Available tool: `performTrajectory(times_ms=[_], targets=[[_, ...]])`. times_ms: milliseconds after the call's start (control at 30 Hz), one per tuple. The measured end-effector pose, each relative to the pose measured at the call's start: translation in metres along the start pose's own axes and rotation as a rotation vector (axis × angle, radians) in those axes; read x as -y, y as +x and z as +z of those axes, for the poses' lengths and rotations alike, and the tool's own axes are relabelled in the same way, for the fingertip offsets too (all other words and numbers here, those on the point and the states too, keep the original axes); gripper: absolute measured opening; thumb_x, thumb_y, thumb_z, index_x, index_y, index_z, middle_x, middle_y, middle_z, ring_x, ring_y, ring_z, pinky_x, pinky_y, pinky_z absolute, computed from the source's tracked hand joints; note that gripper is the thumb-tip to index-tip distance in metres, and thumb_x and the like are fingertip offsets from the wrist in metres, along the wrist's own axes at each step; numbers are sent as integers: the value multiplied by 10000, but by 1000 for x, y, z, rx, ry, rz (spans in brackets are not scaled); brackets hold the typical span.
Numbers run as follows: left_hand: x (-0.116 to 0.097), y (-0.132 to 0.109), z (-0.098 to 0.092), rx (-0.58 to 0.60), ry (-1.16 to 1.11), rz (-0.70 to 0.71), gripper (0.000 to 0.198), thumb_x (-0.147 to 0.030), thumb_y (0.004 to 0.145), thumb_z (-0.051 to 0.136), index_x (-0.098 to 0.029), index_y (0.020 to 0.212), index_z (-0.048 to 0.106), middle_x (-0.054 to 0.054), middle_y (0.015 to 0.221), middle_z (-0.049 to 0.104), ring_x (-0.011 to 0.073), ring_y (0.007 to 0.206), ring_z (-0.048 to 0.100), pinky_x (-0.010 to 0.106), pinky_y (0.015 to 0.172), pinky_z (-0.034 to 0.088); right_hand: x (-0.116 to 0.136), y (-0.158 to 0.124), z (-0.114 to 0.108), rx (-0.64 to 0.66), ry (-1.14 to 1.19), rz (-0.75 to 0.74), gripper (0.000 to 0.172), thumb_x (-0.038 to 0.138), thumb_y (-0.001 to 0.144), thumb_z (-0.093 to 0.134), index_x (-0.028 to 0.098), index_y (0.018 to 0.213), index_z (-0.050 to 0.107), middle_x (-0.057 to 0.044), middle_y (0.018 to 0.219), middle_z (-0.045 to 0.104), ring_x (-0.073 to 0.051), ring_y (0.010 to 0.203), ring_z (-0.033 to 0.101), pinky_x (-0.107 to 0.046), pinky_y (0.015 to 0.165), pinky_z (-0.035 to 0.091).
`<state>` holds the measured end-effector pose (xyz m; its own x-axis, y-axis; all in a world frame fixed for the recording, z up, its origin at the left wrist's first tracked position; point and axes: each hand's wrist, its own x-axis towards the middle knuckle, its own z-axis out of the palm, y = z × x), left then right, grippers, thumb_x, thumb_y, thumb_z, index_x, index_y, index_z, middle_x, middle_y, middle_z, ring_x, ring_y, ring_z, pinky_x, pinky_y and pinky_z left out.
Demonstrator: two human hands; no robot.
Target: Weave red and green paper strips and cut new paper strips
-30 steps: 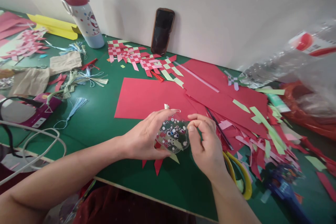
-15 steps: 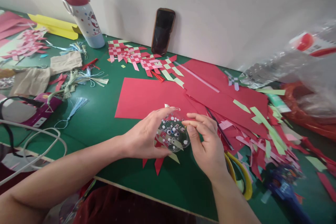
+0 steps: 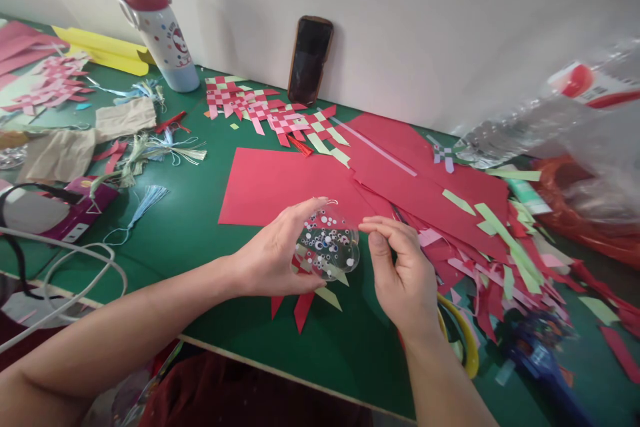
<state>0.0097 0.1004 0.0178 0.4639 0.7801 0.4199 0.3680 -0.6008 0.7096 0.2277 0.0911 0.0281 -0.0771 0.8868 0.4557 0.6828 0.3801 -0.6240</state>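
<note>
A clear round container of googly eyes (image 3: 327, 243) is gripped at its left side by my left hand (image 3: 277, 247), thumb below and fingers above. Just to its right, my right hand (image 3: 403, 267) is closed in a pinch, thumb against the index finger; whatever sits between the tips is too small to make out. Under the container lies a woven paper piece (image 3: 303, 310) with red and pale green strip ends, mostly hidden. Behind both hands a red paper sheet (image 3: 280, 183) lies flat on the green table (image 3: 250, 340).
Against the wall lean a phone (image 3: 311, 60) and a bottle (image 3: 163, 33). Woven paper pieces (image 3: 255, 103) lie at the back, tassels (image 3: 147, 203) on the left. Paper scraps (image 3: 505, 280), yellow-handled scissors (image 3: 465, 340) and a blue glue gun (image 3: 545, 360) are on the right.
My right hand has drawn back slightly to the right, away from the container, still pinched. The container in my left hand has tipped a little and shifted slightly.
</note>
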Motion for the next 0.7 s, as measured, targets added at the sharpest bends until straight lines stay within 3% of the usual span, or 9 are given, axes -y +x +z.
performTrajectory(times_ms=[200, 300, 467, 700], targets=[[1, 1, -3, -36, 23, -17, 998, -261, 703, 767, -255, 1491, 155, 169, 1461, 423, 348, 1316, 482, 542, 1051, 473, 3, -1, -2, -3, 46, 74, 232, 319, 991, 431, 236, 1066, 634, -61, 1068, 679, -196, 1025, 632, -376, 896, 521], [2, 2, -5, -40, 50, -38, 969, -284, 724, 757, -246, 1489, 163, 171, 1468, 414, 351, 1321, 474, 530, 1044, 478, 4, -1, -3, -2, 46, 70, 212, 309, 985, 449, 231, 997, 646, -61, 1046, 670, -192, 1004, 633, -373, 886, 523], [2, 3, -5, -88, 131, 0, 881, -288, 771, 717, -216, 1475, 192, 176, 1435, 448, 340, 1298, 490, 524, 1021, 490, 0, -2, 1, 57, -100, -113, 83, 289, 899, 614, 220, 916, 656, -73, 1070, 631, -219, 1043, 580, -416, 923, 508], [3, 4, -2, -99, 169, 46, 873, -223, 758, 694, -222, 1474, 196, 172, 1434, 457, 334, 1306, 485, 514, 1018, 495, -2, -6, 7, 152, -284, -242, 165, 303, 872, 628, 196, 990, 672, -121, 1230, 582, -301, 1167, 474, -537, 980, 472]])
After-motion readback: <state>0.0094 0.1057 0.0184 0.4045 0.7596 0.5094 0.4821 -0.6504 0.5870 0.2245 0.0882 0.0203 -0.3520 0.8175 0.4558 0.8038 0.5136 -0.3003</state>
